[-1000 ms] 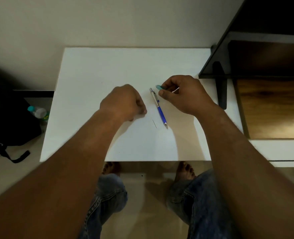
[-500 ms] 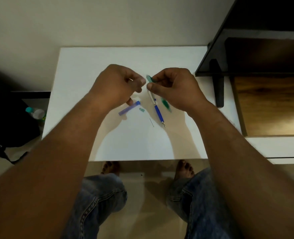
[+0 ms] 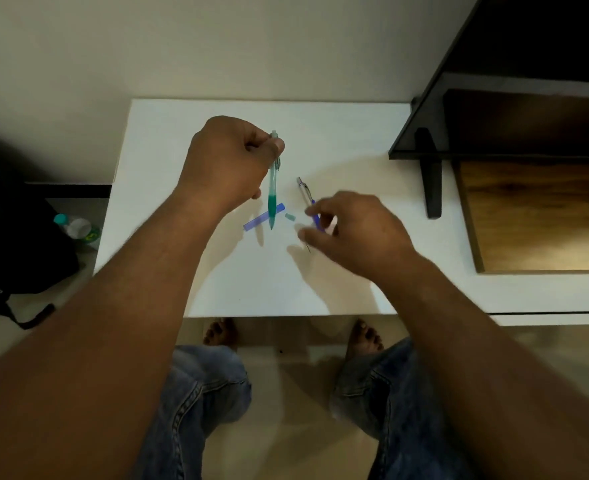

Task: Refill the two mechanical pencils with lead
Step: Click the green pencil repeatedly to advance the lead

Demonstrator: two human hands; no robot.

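Since half a second ago your two hands have separated: the left hand [image 3: 227, 161] now carries alone the translucent green plastic mechanical pencil [image 3: 272, 188], and the right hand [image 3: 352, 230] has gone down toward the near edge of the white worktop [image 3: 168, 133]. Your left fingers are curled round the upper end of the green pencil. It stands nearly upright, tip down, above the middle of the worktop and over the flat violet plastic lead case [image 3: 255, 222]. The small green cap [image 3: 289, 216] lies just beside this case. The silver and blue mechanical pencil [image 3: 304, 190] lies flat near it, its lower part hidden under your right fingers. These fingers are bent over the thin dark lead stick [image 3: 309, 249] — I cannot tell if they already pinch it. The lead is, I think, very light, stiff and brittle; take it near its middle with soft pressure and do not bend it. The green barrel looks light and smooth — hold it firmly but gently.
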